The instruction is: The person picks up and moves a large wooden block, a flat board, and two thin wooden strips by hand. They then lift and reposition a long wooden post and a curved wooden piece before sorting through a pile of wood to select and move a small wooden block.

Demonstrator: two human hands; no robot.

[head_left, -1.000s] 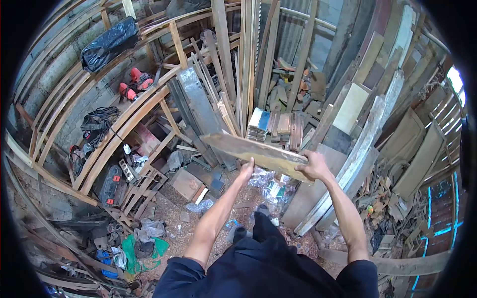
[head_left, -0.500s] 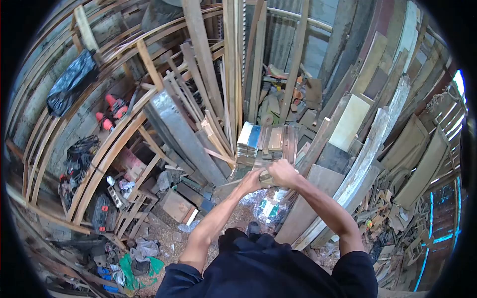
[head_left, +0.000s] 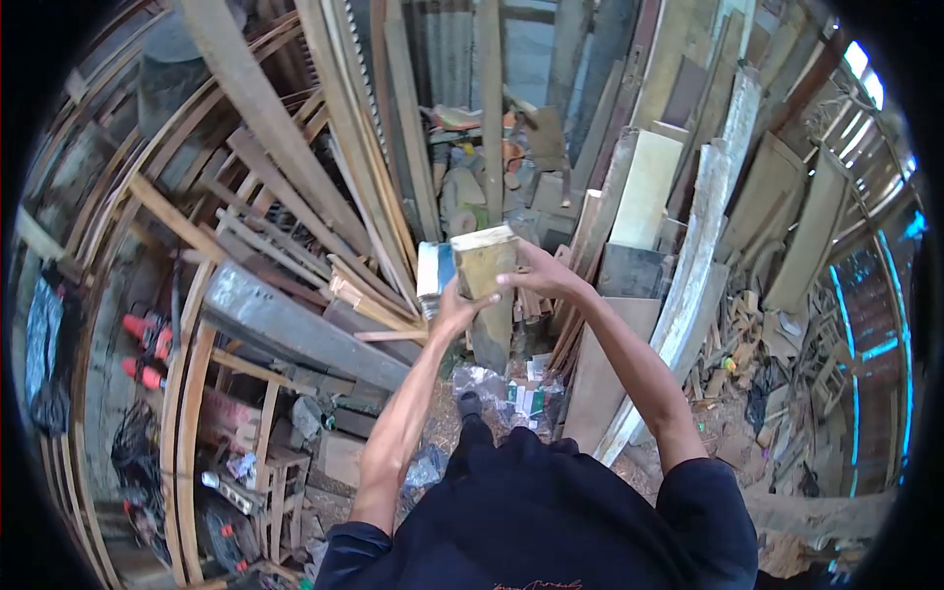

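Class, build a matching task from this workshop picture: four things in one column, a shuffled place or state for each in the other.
1 board
2 red power tools
3 pale plank
4 grey beam

A far left
B leaning, upper right
C gripped upright by left hand and right hand
D slanting, left of the hands

Pairs: 1-C, 2-A, 3-B, 4-D
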